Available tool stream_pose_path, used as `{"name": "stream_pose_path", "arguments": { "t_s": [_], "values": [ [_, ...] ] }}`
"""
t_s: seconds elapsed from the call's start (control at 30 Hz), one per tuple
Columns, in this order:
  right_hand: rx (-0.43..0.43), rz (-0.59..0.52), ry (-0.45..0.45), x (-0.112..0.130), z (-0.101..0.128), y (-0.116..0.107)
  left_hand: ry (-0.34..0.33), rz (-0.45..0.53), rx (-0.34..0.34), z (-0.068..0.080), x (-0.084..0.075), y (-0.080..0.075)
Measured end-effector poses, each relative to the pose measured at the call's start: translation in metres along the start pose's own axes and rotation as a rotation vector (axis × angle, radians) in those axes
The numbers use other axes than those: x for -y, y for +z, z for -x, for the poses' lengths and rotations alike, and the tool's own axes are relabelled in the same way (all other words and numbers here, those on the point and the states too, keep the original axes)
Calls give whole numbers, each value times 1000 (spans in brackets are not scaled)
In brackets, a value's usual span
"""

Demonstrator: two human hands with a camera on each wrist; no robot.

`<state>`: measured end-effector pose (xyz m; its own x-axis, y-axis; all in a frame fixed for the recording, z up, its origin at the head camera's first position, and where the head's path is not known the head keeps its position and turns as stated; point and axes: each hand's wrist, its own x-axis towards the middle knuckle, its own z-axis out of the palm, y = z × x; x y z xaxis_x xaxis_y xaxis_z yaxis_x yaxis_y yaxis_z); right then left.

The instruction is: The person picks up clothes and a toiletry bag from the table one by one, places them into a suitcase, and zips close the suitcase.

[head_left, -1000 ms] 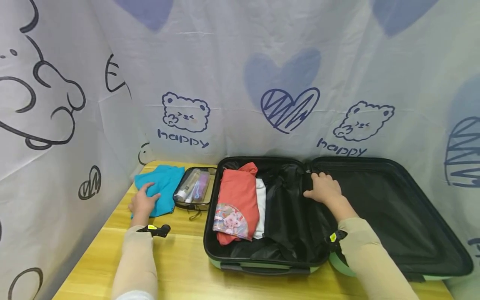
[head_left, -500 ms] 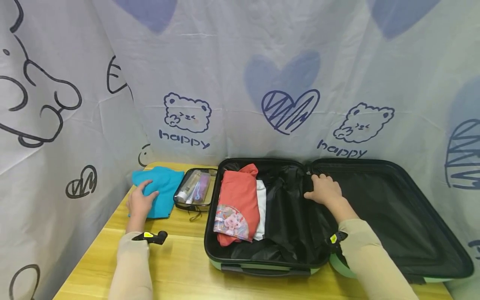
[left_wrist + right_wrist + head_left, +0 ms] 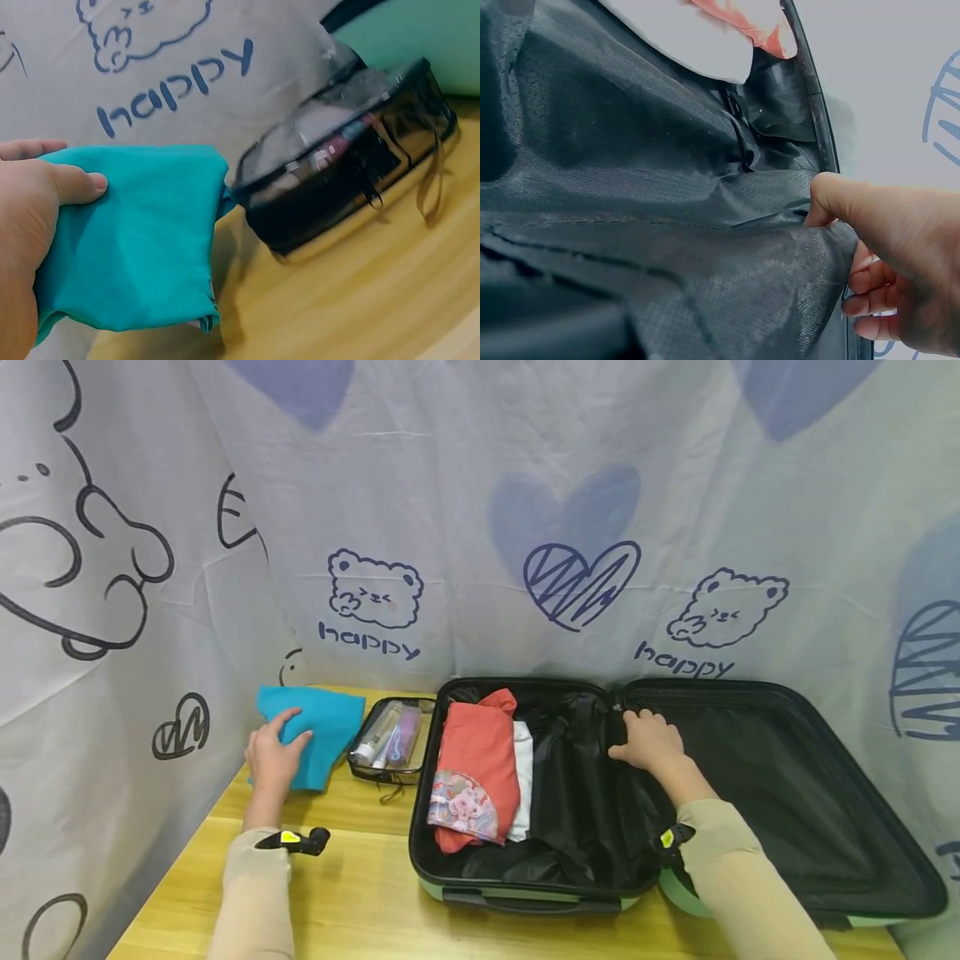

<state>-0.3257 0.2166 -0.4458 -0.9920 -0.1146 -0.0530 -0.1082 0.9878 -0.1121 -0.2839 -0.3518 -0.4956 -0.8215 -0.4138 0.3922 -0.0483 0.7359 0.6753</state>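
My left hand (image 3: 273,758) grips a folded turquoise cloth garment (image 3: 142,240) at its left side, thumb on the near face and other fingers mostly hidden behind it. The garment is tilted up at the table's left end. My right hand (image 3: 649,739) pinches the black fabric lining (image 3: 780,262) along the middle of an open suitcase (image 3: 534,906), with the thumb over the cloth and the fingers on the far side. Inside the suitcase's left half lie a folded coral-red garment (image 3: 480,743) with a printed patch and a white cloth (image 3: 522,777) partly under it.
A clear toiletry pouch (image 3: 390,772) with black edging, holding tubes and a purple item, stands between the turquoise garment and the suitcase. The other suitcase half (image 3: 780,802) lies open on the right. A printed curtain (image 3: 480,527) hangs behind the wooden table (image 3: 360,877).
My left hand has shifted left and slightly toward me, and the turquoise garment has tilted up with it, its outline changing. The right hand has stayed in place on the lining.
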Motion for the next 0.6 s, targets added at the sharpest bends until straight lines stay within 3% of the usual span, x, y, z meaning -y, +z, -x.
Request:
{"name": "stream_pose_path", "arguments": {
  "t_s": [0.3,0.6],
  "values": [
    [7,0,3,-1,1,-1,52,53,-44,-1,-26,-17],
    [4,9,-3,0,2,-1,150,122,-111,-1,-52,-23]
  ]
}}
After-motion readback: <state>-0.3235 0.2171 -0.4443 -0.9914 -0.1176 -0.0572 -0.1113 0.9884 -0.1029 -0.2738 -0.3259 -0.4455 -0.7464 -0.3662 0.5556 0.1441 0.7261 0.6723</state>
